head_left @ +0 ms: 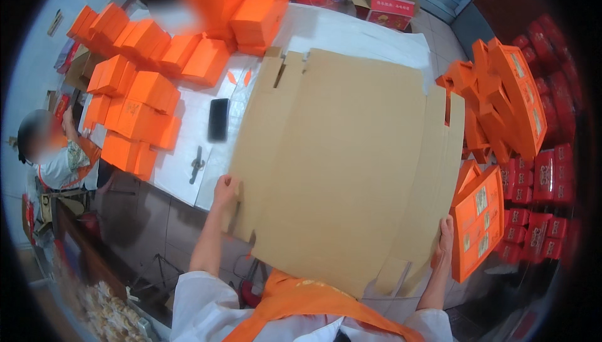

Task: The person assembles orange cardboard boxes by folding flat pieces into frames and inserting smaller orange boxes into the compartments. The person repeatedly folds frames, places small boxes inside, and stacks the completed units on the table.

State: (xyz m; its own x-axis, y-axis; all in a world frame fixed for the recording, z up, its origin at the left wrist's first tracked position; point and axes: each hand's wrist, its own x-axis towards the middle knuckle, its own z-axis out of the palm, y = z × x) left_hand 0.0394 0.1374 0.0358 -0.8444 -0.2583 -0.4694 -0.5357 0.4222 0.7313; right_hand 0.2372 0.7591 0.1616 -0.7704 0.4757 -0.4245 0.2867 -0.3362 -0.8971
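A large brown flattened cardboard carton [351,154] spreads out in front of me, with slots cut near its corners. Its far part lies over the white-covered table [370,34], while the near part reaches past the table toward my orange apron. At the carton's left edge, my left hand [226,190] is closed on the cardboard. My right hand [446,234] grips the right edge lower down, beside an orange box. Some of the fingers on both hands are hidden behind the board.
Stacked orange boxes [144,106] fill the table's left side, near a black phone [218,120] and a dark tool [197,165]. Orange trays [501,97] and red boxes [542,179] are piled at right. A co-worker [66,160] is at far left; another person [182,3] is behind the table.
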